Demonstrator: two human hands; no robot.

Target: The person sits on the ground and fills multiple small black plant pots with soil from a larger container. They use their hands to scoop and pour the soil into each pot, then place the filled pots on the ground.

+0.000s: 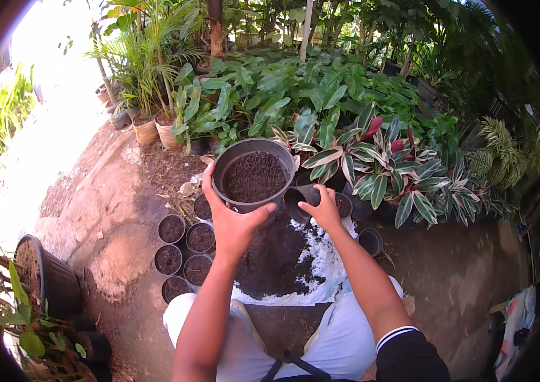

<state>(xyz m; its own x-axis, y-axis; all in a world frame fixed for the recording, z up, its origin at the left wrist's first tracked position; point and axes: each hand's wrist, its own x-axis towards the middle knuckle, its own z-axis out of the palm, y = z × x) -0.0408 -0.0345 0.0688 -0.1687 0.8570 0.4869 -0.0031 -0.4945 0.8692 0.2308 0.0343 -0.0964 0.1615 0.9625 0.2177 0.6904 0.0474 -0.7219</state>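
Note:
My left hand (236,215) grips the near left rim of a large round black plastic plant pot (253,204), lifted above the ground. Dark soil (256,176) lies inside it. In my right hand (325,207) is a smaller black plastic pot (301,196), tipped on its side with its mouth facing the larger pot. The two pots are close together; whether they touch I cannot tell. Beneath them, a heap of dark soil (272,258) spreads over a white sheet (282,300) in front of my knees.
Several small soil-filled pots (172,228) stand left of the sheet. Another small pot (370,241) sits to its right. Variegated leafy plants (384,162) and broad-leaved green plants (275,90) line the far side. A large ribbed black pot (57,277) leans at far left.

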